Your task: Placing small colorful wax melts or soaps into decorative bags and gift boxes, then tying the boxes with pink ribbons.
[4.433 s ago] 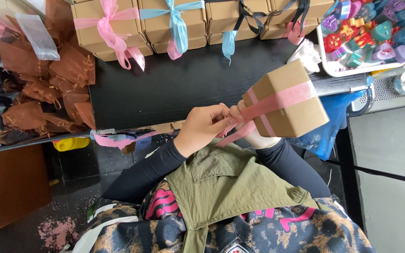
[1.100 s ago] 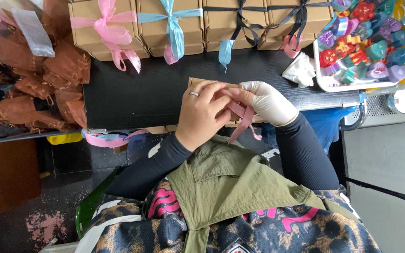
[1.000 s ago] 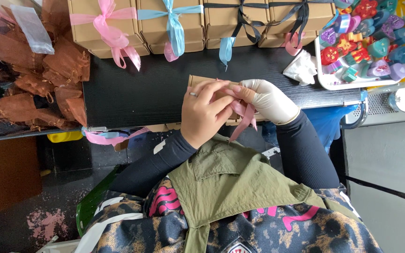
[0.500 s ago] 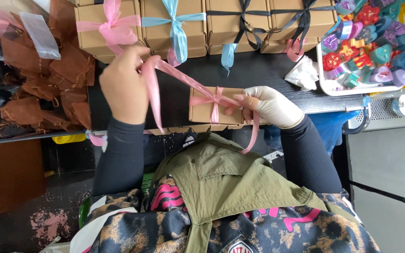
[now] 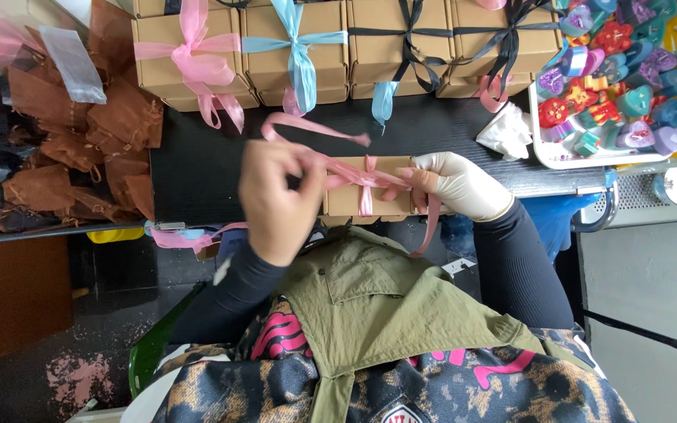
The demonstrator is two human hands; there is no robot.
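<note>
View from above, looking down at my own 2 hands over a black tabletop [image 5: 197,168].

My left hand [image 5: 276,200] is bare, fingers curled shut, pinching one end of a pink ribbon [image 5: 331,166]; the hand is a bit blurred, so I can't tell which fingers do the pinching. The ribbon runs from that hand across to a small tan cardboard box [image 5: 350,200], which sits at the near edge of the table, just in front of my chest, between both hands. The ribbon is wrapped round the box & crosses on its top. One loose tail curls up over the table past my left hand; another hangs down off the near edge by my right wrist.

My right hand [image 5: 452,184] wears a pale glove. Fingers closed on the ribbon at the right end of the box, touching the box top.

Far side of the table: a row of same tan boxes already tied w/ bows, one w/ a pink bow [image 5: 197,66], one w/ a light blue bow [image 5: 299,51], others black [image 5: 413,47]. To the right, a white tray [image 5: 546,157] full of small coloured heart & flower shapes, w/ a crumpled white tissue [image 5: 507,133] beside it. To the left, a pile of brown fabric pouches [image 5: 72,149].
</note>
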